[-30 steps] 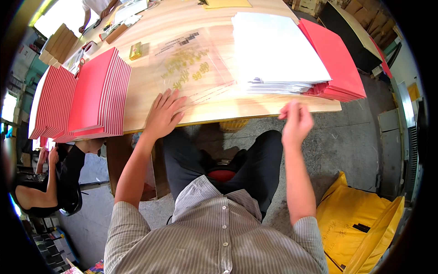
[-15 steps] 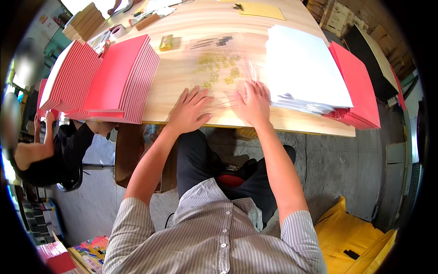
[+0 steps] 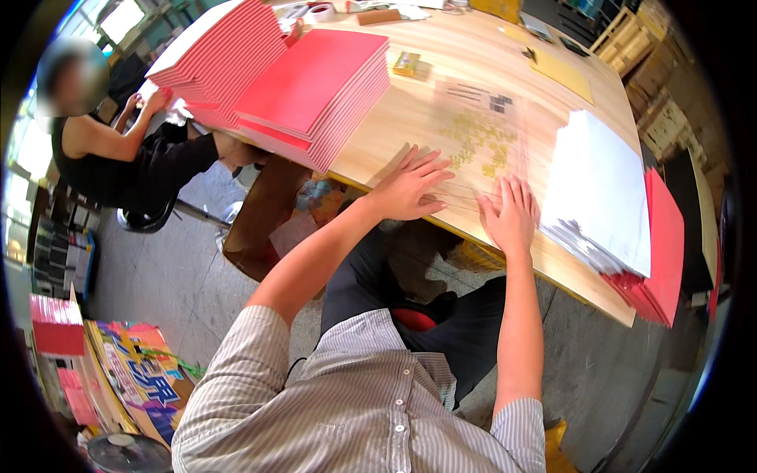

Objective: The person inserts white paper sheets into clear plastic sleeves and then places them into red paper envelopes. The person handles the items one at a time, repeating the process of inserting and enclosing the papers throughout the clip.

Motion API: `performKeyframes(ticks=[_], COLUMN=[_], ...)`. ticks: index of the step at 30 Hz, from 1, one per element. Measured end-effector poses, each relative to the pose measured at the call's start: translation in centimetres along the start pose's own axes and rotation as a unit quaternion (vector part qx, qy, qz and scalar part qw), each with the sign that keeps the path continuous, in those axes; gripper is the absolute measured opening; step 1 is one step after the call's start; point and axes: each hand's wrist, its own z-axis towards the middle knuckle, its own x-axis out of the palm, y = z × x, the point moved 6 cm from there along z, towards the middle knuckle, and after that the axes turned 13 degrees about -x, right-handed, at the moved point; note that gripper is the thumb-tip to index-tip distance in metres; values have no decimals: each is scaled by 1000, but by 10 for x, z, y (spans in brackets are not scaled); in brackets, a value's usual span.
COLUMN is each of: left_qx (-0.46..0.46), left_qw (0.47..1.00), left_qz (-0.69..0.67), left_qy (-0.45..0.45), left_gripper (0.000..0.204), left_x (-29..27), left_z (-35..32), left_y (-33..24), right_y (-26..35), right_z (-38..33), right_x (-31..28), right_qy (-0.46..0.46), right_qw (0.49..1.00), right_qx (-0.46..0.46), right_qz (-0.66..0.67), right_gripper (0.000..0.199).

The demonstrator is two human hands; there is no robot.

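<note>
A clear plastic sheet [image 3: 473, 118] with gold leafy shapes and dark marks lies flat on the light wooden table [image 3: 355, 162]. At its near left corner my left hand [image 3: 412, 186] rests palm down, fingers stretched out. My right hand [image 3: 509, 211] lies by the near right corner, its fingers extended and thumb apart. Neither hand is wrapped round anything. How much of the sheet lies under the palms is hidden. Right of my right hand stands a stack of white sheets [image 3: 595, 189], with red folders [image 3: 664, 244] under and beside it.
Tall stacks of red booklets [image 3: 311, 83] stand on the left. A small yellow box [image 3: 406, 63] sits beyond them, and a yellow sheet [image 3: 560, 75] lies at the far right. A cardboard box [image 3: 264, 213] is below the table edge. Another person [image 3: 98, 142] sits at left.
The view has turned, so the table appears slanted and more of the seated person shows. Both hands stay flat at the sheet's near edge, with little visible shift against it.
</note>
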Motion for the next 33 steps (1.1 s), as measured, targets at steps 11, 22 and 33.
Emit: performKeyframes(ticks=[11, 22, 33], left_qx=[-191, -224, -232], left_qw=[974, 965, 965], left_qz=[81, 137, 118], left_qy=[-88, -2, -3], left_gripper=[52, 34, 24], left_x=[-218, -212, -217], left_z=[-59, -48, -45], left_y=[98, 131, 143], right_y=[-2, -11, -11], right_z=[-2, -3, -4], right_x=[2, 9, 8], right_qy=[-29, -39, -60], right_qw=[999, 999, 998], right_qx=[-8, -15, -13], right_qz=[-14, -2, 0], right_gripper=[69, 66, 65])
